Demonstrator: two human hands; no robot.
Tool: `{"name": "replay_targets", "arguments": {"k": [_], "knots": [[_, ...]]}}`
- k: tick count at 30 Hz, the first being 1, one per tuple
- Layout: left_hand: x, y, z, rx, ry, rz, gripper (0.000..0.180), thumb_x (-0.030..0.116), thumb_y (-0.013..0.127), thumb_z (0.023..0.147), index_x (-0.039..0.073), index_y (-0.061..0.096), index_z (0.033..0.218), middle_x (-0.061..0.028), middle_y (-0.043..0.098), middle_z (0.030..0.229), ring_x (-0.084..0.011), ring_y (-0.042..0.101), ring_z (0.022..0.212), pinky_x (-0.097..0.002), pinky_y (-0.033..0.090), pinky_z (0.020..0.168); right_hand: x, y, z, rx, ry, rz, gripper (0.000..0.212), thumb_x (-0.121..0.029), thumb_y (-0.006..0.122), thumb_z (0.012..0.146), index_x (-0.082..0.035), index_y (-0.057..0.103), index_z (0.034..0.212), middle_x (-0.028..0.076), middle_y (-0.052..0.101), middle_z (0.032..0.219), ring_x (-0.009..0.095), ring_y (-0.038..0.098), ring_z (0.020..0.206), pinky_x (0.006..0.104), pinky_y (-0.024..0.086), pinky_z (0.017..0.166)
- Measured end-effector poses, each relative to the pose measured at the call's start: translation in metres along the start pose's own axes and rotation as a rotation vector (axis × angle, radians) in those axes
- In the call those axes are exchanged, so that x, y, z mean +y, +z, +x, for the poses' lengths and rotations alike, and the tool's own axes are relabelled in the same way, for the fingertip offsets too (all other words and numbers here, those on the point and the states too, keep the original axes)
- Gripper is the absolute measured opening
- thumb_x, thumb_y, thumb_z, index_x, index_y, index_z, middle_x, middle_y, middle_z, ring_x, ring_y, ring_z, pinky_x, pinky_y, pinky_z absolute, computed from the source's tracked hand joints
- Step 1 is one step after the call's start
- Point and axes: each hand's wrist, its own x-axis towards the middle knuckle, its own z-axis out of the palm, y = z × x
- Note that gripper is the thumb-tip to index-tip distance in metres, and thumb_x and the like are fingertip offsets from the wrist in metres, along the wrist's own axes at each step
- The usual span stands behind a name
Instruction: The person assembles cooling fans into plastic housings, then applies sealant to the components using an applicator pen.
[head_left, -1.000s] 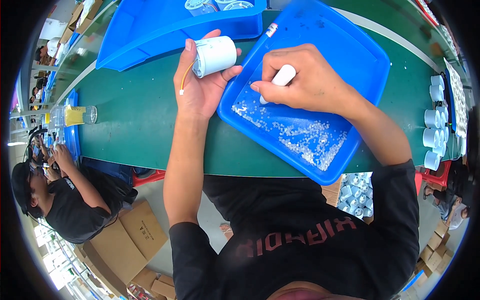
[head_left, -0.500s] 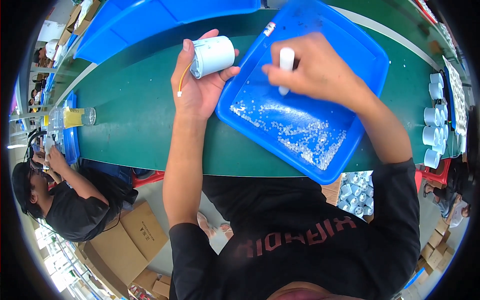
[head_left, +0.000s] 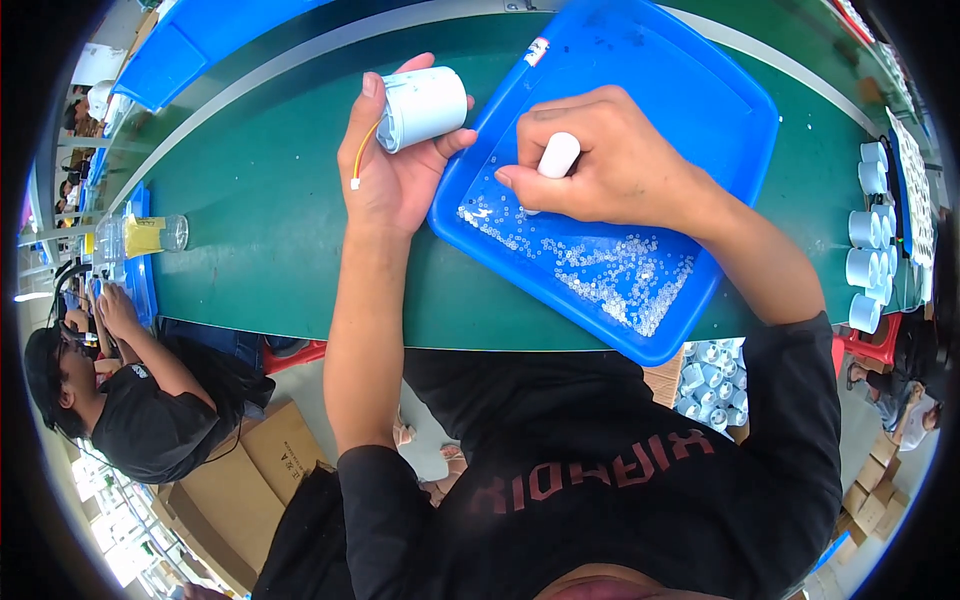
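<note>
White cylinder (head_left: 430, 105) sits grasped in my left hand (head_left: 392, 190) above the green bench (head_left: 270, 230), just beside the blue tray (head_left: 695, 110). My right hand (head_left: 612, 165) clasps a white pen-shaped tool (head_left: 560, 155) over that tray, near small clear beads (head_left: 645, 285).

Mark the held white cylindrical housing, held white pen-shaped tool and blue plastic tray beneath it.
White cylindrical housing (head_left: 428, 108): head view, side wall.
White pen-shaped tool (head_left: 560, 154): head view, upper end.
Blue plastic tray (head_left: 692, 105): head view, bare floor.
</note>
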Motion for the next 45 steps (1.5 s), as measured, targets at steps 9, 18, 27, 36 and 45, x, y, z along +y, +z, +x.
{"name": "replay_targets", "arguments": {"k": [9,18,27,36,45], "knots": [[-0.001,0.000,0.001,0.001,0.008,0.003,0.071,0.050,0.054,0.089,-0.009,0.044,0.128,-0.0219,0.058,0.103,-0.0317,0.063,0.092,-0.0387,0.058,0.067,-0.001,0.000,0.001,-0.060,-0.058,-0.019,0.022,-0.022,0.068,0.076,-0.002,0.062,0.070,0.014,0.061,0.064,0.026,0.061,0.058,0.0329,0.048,0.055],[-0.001,-0.003,0.000,0.005,0.000,-0.058,0.069,0.049,0.053,0.090,-0.009,0.044,0.126,-0.0222,0.058,0.103,-0.0318,0.063,0.090,-0.0388,0.059,0.065,0.021,-0.067,0.004,-0.346,0.439,-0.146,0.022,-0.022,0.071,0.076,-0.004,0.060,0.072,0.007,0.062,0.064,0.014,0.059,0.050,0.0273,0.045,0.047],[-0.002,-0.001,0.001,0.013,-0.015,-0.066,0.067,0.047,0.054,0.090,-0.009,0.045,0.125,-0.0225,0.059,0.102,-0.0315,0.063,0.088,-0.0376,0.059,0.062,0.078,-0.123,0.003,0.336,0.543,-0.065,0.018,-0.015,0.066,0.081,0.002,0.064,0.074,0.009,0.064,0.063,0.013,0.061,0.053,0.0248,0.050,0.049],[0.000,0.002,-0.004,0.048,-0.022,0.024,0.070,0.051,0.050,0.091,-0.004,0.042,0.132,-0.0207,0.059,0.108,-0.0273,0.061,0.091,-0.0322,0.052,0.061,0.077,-0.092,0.015,0.482,0.409,0.009,0.022,-0.018,0.068,0.084,0.001,0.064,0.073,0.009,0.067,0.065,0.011,0.062,0.055,0.0238,0.050,0.050],[0.000,0.003,-0.003,0.034,-0.008,0.056,0.069,0.052,0.050,0.091,-0.004,0.043,0.131,-0.0204,0.060,0.107,-0.0275,0.061,0.090,-0.0325,0.052,0.060,0.080,-0.092,0.016,0.474,0.368,-0.048,0.022,-0.018,0.068,0.084,0.001,0.064,0.073,0.009,0.067,0.065,0.012,0.063,0.055,0.0249,0.051,0.051]]}}
